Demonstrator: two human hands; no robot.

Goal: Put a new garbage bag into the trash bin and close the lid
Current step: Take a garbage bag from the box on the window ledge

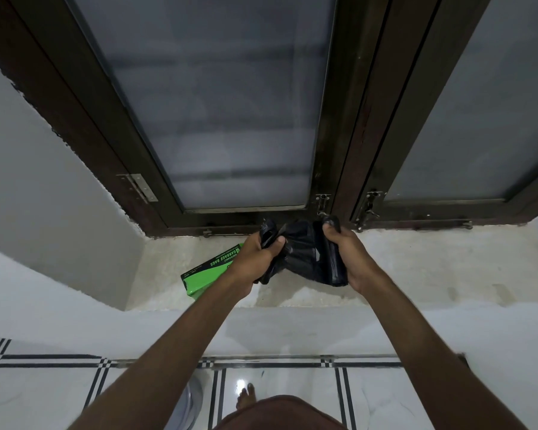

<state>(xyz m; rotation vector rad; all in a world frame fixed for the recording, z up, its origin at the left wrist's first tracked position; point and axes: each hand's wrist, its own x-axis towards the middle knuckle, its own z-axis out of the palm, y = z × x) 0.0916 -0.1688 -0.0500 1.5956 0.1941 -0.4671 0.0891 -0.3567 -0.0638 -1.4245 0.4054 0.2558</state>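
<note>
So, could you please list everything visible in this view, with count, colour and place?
garbage bag: one, black, bunched between both hands above the sill
garbage bag box: one, green, lying on the sill, partly behind the left hand
window sill: one, pale, below the window
window: frosted panes, dark brown frames
floor tiles: white with black lines, bottom
left hand: one, gripping the bag's left part
right hand: one, gripping the bag's right part
foot: one, bare, on the tiles
</note>
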